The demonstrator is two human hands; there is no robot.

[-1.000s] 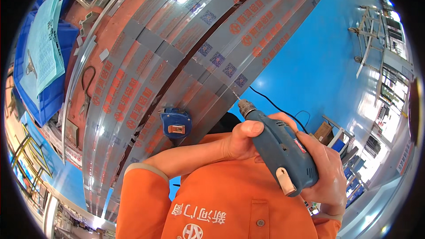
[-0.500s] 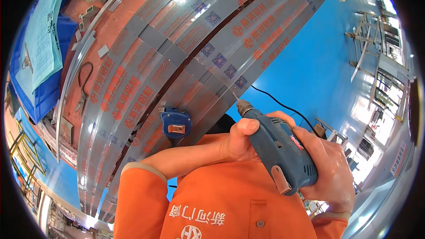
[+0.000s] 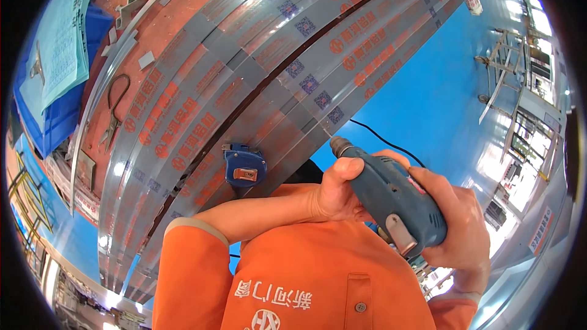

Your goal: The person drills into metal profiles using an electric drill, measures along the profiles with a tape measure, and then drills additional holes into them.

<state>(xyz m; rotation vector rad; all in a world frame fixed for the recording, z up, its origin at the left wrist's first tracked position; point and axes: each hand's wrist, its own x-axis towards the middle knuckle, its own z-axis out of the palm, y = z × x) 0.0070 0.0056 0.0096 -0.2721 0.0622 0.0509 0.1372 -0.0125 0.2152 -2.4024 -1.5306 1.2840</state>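
A dark blue-grey power drill (image 3: 397, 198) is held across in front of my chest. My right hand (image 3: 461, 226) wraps its rear body and handle. At the front my left hand (image 3: 336, 189) supports it from below, with the thumb pressed against the housing near the chuck (image 3: 340, 146). The thin bit points up and left and meets the near right edge of the film-covered grey metal profiles (image 3: 306, 125); whether it has entered the metal I cannot tell. On the profiles, left of my left hand, lies a blue tape measure (image 3: 244, 168).
Scissors (image 3: 112, 122) lie on the red tabletop (image 3: 137, 79) beyond the profiles. A clipboard with pale green papers (image 3: 70, 49) rests on a blue tray (image 3: 64, 125) at the far left. A black cable (image 3: 388, 142) crosses over the blue floor. Metal trolleys (image 3: 504, 64) stand at the right.
The whole view has shifted slightly. The drill's rear end has risen a little with my right hand, while the bit stays at the profile edge. Both hands keep their hold.
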